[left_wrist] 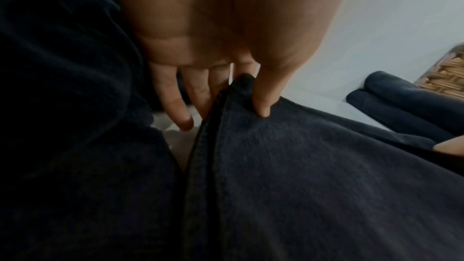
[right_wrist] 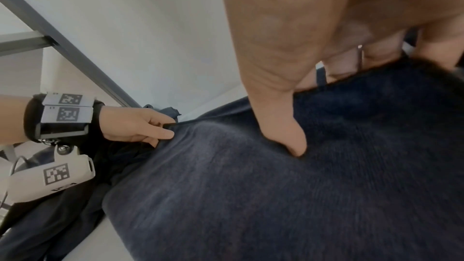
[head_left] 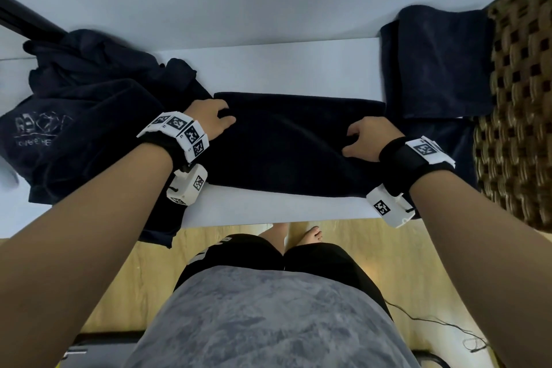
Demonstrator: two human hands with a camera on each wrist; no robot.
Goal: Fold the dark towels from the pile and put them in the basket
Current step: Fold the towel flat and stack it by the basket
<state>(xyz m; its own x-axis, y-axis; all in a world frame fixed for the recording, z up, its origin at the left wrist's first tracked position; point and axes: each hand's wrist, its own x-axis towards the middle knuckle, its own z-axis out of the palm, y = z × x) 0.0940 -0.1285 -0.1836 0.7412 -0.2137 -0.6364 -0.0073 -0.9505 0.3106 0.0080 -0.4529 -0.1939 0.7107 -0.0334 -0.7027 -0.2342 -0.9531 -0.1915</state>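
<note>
- The fingers (left_wrist: 185, 104) of the left hand (head_left: 210, 119) pinch the stitched left end of the dark navy terry towel lying in a folded band on the white table (head_left: 286, 66): thumb on top, the other fingers underneath, the little finger free beside the hem.
- The right hand (head_left: 366, 140) grasps the opposite end of that dark navy terry towel (head_left: 295, 143), its thumb pressed into the nap and its curled fingers tucked behind the edge.
- The step in hand, by my reading, is mid-fold: the towel stretches between the two grips, already doubled lengthwise, with the crosswise fold not yet made.
- The next move probably calls for carrying one end over to meet the other, edges aligned and both pinches held so the layers do not slip apart.
- The rumpled pile of dark towels (head_left: 89, 104) lies just outside the left fingers; one of them bears pale printed lettering.
- Beyond the right fingers sits the brown woven wicker basket (head_left: 519, 104), with a folded dark towel (head_left: 436, 63) draped at its near side; I cannot tell whether it lies wholly inside.
- The left wrist view alone shows two hemmed layers meeting at the pinched corner.
- The right wrist view alone shows the thumb denting the cloth, and a grey metal frame behind the left hand.
- Only the head view shows pile, towel and basket together.
</note>
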